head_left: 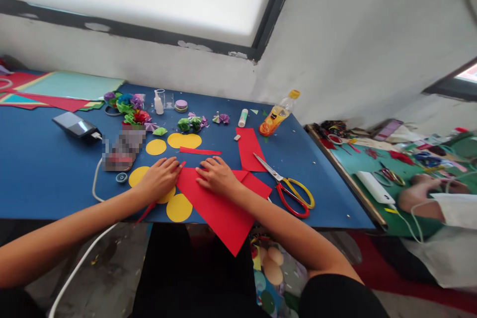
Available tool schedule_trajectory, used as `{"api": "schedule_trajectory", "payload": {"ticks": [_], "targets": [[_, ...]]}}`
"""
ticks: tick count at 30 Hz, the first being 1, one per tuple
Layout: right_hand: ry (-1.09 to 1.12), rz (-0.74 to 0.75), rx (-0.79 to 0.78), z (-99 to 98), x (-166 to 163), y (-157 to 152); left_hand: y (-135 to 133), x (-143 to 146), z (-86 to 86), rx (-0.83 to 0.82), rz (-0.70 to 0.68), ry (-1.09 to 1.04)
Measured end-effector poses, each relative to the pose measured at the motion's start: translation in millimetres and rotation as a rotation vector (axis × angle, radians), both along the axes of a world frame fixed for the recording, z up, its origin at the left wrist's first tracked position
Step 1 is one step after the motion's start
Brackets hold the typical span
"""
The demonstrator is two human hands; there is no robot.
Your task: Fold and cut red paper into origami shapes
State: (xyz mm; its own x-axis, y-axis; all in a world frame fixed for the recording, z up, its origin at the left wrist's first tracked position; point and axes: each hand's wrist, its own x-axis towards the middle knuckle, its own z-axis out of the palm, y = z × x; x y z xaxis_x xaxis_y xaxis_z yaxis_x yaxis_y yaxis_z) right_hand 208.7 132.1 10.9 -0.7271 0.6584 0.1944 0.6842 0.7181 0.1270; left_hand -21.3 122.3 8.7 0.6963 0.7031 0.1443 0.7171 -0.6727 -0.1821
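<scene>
Paper in the shape of a red sheet (219,203) lies at the front edge of the worktop (311,164), its lowest corner jutting past that edge. The right hand (216,177) rests on its upper part, fingers slightly bent; the left hand (160,179) is at its left corner, over yellow circles (179,208) and a thin strip (146,212). The hands are apart; whether the left one pinches anything, I cannot tell. The sheet looks light and fairly stiff, likely to slide under a light touch, and to crease or tear if pulled hard. Flat fingers near its middle should steady it; for lifting, the overhanging corner seems the easiest hold. Scissors (278,176) lie just beside its right corner.
</scene>
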Motion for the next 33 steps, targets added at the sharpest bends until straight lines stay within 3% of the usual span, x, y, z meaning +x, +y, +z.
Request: {"api": "schedule_trajectory", "payload": {"ticks": [5,11,17,24,29,33], "targets": [[0.017,-0.164,0.033,-1.5,51.7,-14.2,0.7,-17.3,-13.6,0.094,0.038,-0.118],[0.019,-0.277,0.099,-2.3,107.7,-28.2,-1.1,-38.8,-13.6,0.121,0.097,-0.162],[0.035,-0.369,0.112,0.4,136.7,-39.0,-0.2,-40.5,-15.4,0.065,0.178,-0.201],[0.008,-0.467,0.006,21.0,110.6,-31.3,2.1,-40.3,-10.6,0.016,0.24,-0.26],[-0.014,-0.346,-0.409,37.5,72.5,-1.3,31.7,-40.1,2.5,-0.272,0.234,-0.316],[-0.055,-0.276,-0.574,40.8,53.2,24.8,51.6,-38.8,21.7,-0.483,0.169,-0.421]]}}
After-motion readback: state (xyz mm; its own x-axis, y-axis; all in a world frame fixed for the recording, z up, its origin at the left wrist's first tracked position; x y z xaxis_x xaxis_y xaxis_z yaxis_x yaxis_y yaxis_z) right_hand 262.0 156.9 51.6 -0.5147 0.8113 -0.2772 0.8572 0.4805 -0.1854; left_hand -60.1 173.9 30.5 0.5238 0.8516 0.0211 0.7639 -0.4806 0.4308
